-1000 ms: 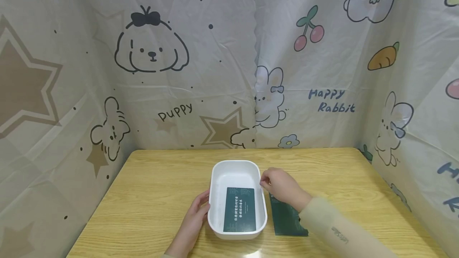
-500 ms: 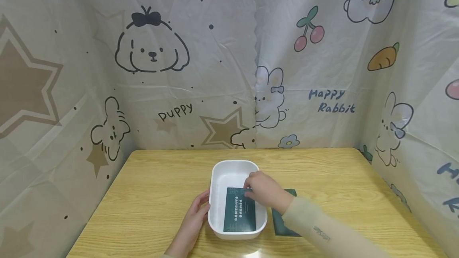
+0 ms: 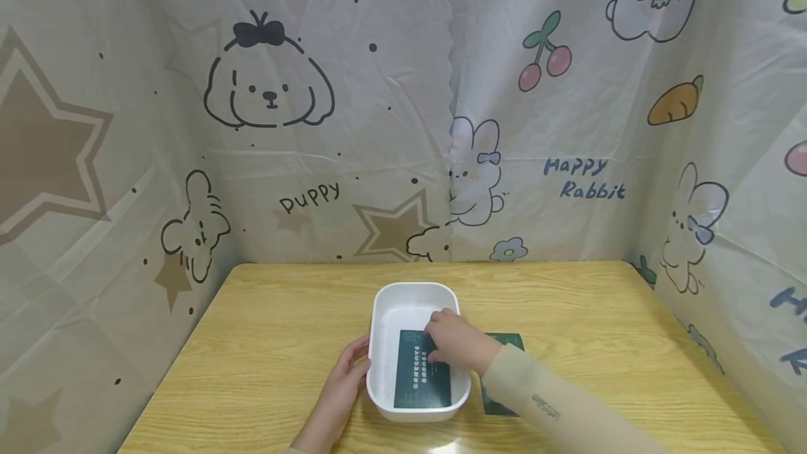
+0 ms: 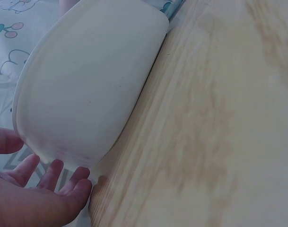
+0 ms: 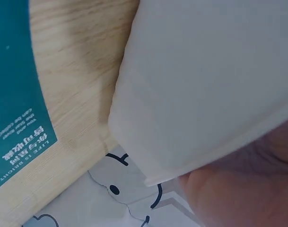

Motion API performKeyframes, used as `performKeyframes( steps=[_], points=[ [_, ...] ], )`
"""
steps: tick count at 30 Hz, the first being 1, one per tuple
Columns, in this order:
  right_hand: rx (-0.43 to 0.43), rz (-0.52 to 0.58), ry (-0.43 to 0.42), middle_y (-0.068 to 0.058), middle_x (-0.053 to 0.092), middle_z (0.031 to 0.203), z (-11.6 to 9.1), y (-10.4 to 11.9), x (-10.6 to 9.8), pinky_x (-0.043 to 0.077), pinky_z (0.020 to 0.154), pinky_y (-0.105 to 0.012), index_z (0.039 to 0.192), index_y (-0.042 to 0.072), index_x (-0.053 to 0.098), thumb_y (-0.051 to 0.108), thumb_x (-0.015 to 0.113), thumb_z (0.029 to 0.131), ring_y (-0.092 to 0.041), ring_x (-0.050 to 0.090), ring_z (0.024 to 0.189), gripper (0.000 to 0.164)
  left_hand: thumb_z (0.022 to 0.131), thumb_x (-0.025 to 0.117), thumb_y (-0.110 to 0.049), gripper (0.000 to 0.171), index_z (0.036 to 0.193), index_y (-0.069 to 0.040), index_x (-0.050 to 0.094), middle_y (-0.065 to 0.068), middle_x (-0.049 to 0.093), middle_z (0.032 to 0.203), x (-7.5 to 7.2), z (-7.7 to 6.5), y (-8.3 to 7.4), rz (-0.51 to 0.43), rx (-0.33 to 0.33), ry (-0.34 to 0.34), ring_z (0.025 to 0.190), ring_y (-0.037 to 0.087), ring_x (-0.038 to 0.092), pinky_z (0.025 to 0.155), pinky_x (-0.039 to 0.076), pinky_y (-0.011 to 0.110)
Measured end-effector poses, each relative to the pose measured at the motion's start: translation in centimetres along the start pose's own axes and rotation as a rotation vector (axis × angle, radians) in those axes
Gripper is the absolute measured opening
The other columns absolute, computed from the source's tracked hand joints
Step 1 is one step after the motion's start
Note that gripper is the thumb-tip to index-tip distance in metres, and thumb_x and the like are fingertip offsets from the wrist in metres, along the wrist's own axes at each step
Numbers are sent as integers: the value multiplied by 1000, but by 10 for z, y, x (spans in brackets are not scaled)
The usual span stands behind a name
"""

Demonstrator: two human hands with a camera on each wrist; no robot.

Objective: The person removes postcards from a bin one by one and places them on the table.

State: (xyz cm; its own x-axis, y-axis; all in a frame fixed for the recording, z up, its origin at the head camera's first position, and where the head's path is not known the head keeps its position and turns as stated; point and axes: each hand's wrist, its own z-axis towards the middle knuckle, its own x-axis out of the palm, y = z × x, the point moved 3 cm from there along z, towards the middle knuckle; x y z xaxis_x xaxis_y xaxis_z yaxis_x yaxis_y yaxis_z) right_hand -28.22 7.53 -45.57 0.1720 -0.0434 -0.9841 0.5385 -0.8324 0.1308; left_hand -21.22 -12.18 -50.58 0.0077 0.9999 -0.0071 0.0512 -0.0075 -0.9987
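A white plastic box (image 3: 403, 414) with rounded corners stands on the table. Inside it lies a dark green printed card (image 3: 411, 391) with white characters. My left hand (image 3: 340, 373) touches the box's left wall from outside, its thumb and fingers spread in the left wrist view. Reaching over the right rim, my right hand (image 3: 459, 340) is inside the box, thumb and fingers apart over the card's upper right part. The box wall hides those fingertips in the right wrist view. Another green item (image 3: 498, 401) with white print lies right of the box, partly under the right forearm.
The wood-grain table (image 3: 277, 328) reaches back to a pale cloth curtain (image 3: 391, 90) with cartoon drawings. The curtain also hangs along both sides. In the right wrist view, the box's outer wall (image 5: 200, 85) stands close to the hand.
My right hand has moved left from beside the right rim to inside the box, over the card. It has lowered slightly since half a second ago. The left hand has kept its place.
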Motion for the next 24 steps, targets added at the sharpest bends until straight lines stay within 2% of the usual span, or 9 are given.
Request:
performKeyframes(
  steps=[11, 24],
  points=[
    [22, -105, 3, -7, 63, 104, 4, 2, 3, 52, 90, -33, 114, 5, 66, 36, 75, 77, -17, 47, 89, 50, 97, 45, -15, 46, 142, -5, 40, 24, 42, 143, 0, 3, 1, -7, -2, -8, 128, 35, 40, 106, 39, 54],
    [40, -84, 4, -6, 65, 103, 5, 2, 5, 52, 91, -35, 114, 6, 66, 35, 76, 76, -17, 49, 89, 49, 97, 46, -16, 47, 143, -7, 39, 24, 42, 143, -1, 2, 3, 0, -7, -12, 129, 34, 39, 106, 38, 55]
  ],
)
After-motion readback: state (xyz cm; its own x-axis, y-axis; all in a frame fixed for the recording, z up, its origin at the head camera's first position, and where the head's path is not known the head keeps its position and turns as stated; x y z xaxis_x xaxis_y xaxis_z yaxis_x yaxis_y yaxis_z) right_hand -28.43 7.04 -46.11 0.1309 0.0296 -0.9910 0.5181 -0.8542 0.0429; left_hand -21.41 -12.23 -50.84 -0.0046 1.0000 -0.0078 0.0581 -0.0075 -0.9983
